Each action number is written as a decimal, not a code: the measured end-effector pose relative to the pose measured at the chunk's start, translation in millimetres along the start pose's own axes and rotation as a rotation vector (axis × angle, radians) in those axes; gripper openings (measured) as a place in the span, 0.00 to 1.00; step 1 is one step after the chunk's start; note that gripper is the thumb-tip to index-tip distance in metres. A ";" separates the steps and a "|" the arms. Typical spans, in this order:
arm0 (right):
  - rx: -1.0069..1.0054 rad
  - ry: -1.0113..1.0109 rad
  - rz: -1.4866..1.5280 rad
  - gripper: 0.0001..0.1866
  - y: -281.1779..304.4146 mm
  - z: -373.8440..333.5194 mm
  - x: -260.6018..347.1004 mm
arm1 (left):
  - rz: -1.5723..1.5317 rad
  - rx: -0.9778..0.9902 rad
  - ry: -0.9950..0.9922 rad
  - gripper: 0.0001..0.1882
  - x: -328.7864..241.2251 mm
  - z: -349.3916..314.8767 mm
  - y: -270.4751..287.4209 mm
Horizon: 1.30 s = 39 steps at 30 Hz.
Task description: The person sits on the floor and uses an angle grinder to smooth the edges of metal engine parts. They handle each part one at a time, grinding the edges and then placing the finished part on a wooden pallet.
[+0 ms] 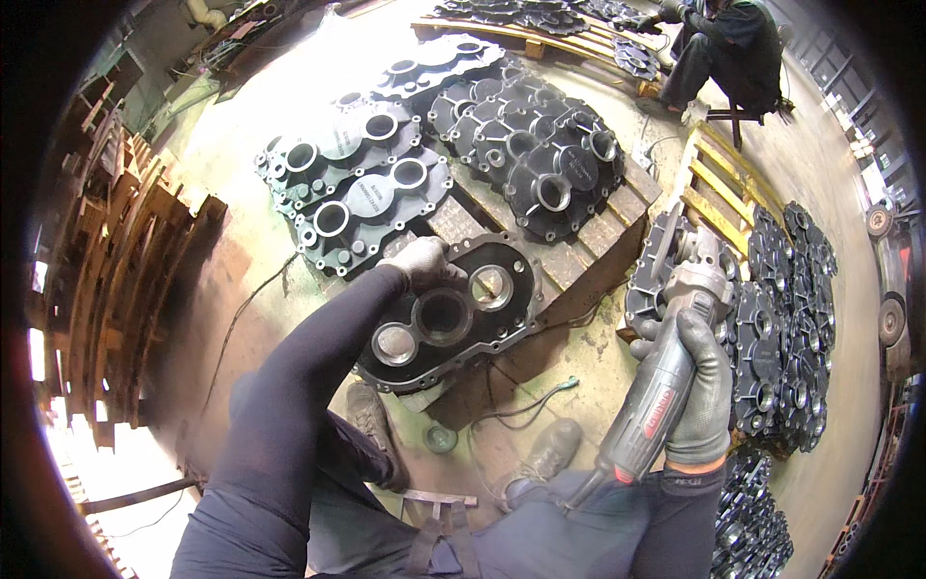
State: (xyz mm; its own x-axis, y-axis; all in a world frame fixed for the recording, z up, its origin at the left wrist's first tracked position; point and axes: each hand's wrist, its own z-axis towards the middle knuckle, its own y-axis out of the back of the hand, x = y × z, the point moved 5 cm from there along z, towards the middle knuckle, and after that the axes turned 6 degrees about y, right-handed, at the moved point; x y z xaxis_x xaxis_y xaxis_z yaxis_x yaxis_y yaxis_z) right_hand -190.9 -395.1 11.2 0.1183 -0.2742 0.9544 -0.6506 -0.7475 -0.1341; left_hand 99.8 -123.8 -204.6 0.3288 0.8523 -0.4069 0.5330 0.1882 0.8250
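My left hand (424, 262), in a grey work glove, grips the upper edge of a black cast-metal housing cover (485, 320). The cover is tilted in front of me, with three large round openings and a flanged rim with bolt holes. At the right, my gloved right hand (704, 386) is wrapped round the body of an angle grinder (654, 398). The grinder's head points away from me, apart from the held cover and above other covers in that direction. Its cord end is near my lap.
Beyond the held cover, a wooden pallet (579, 253) bears spread and stacked covers (550, 145). More covers (772, 338) are piled at right by a yellow pallet (723, 183). Stacked wooden pallets (145, 261) stand left. A cable (526, 415) lies near my shoes. Another person (728, 58) sits far right.
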 end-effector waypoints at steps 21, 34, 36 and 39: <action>0.337 -0.008 -0.271 0.21 -49.4 2.1 -66.9 | 0.241 -0.090 -0.472 0.17 -94.2 -221.8 32.1; 0.444 -0.041 -0.783 0.21 -90.0 67.0 -150.8 | 0.451 0.521 -0.530 0.15 -121.7 -238.7 -107.6; 0.455 -0.047 -0.863 0.23 -103.2 74.1 -162.0 | 0.398 0.529 -0.557 0.13 -126.9 -243.5 -89.9; 0.448 -0.021 -0.924 0.24 -106.5 91.4 -179.2 | 0.424 0.506 -0.578 0.16 -136.8 -252.9 -63.9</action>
State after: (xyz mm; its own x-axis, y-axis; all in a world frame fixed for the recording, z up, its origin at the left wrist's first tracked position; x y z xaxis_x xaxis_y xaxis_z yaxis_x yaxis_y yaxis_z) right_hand -74.3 -321.7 -169.9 0.4465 0.5159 0.7311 0.0407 -0.8279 0.5594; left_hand -176.4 -129.0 -102.5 0.8481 0.3944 -0.3539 0.5130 -0.4440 0.7346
